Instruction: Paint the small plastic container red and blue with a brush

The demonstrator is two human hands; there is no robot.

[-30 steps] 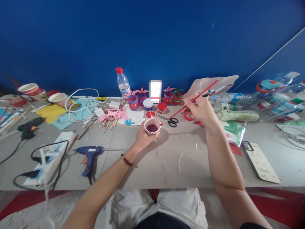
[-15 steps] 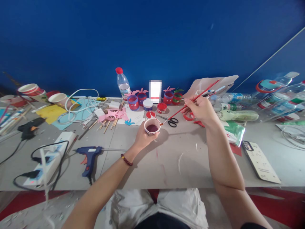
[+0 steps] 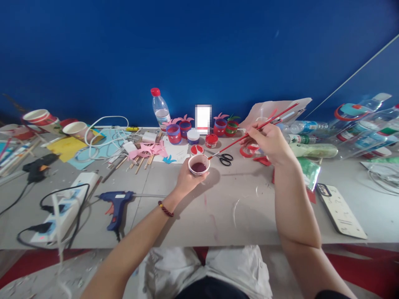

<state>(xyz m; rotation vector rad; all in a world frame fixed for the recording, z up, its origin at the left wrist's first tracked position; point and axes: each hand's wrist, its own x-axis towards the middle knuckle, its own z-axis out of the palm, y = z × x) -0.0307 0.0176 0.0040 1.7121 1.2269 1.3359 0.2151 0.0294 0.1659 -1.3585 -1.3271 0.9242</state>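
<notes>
My left hand [image 3: 186, 179] is wrapped round a small paper cup [image 3: 200, 159] with dark reddish liquid in it, raised over the table. In my right hand [image 3: 268, 141] is a long, thin red paintbrush [image 3: 230, 143], slanting down to the left. Its bristle end is at the right side of the cup's rim; whether it touches I cannot tell. Just beyond the cup lie a red-stained lid [image 3: 197, 150] and an open jar of red paint [image 3: 211, 141]. A white-lidded jar [image 3: 193, 136] stands beside them. Black-handled scissors [image 3: 227, 159] lie under the brush.
Several decorated cups [image 3: 173, 136] and a red-capped bottle [image 3: 161, 111] stand at the back. A blue glue gun [image 3: 117, 203] and a power strip [image 3: 67, 209] lie on the left. Plastic bottles [image 3: 311, 150] and a phone [image 3: 342, 211] are on the right.
My right hand has shifted a little to the right, tilting the brush flatter. The brush tip has risen slightly beside the cup's rim. My left hand and the cup are nearly still.
</notes>
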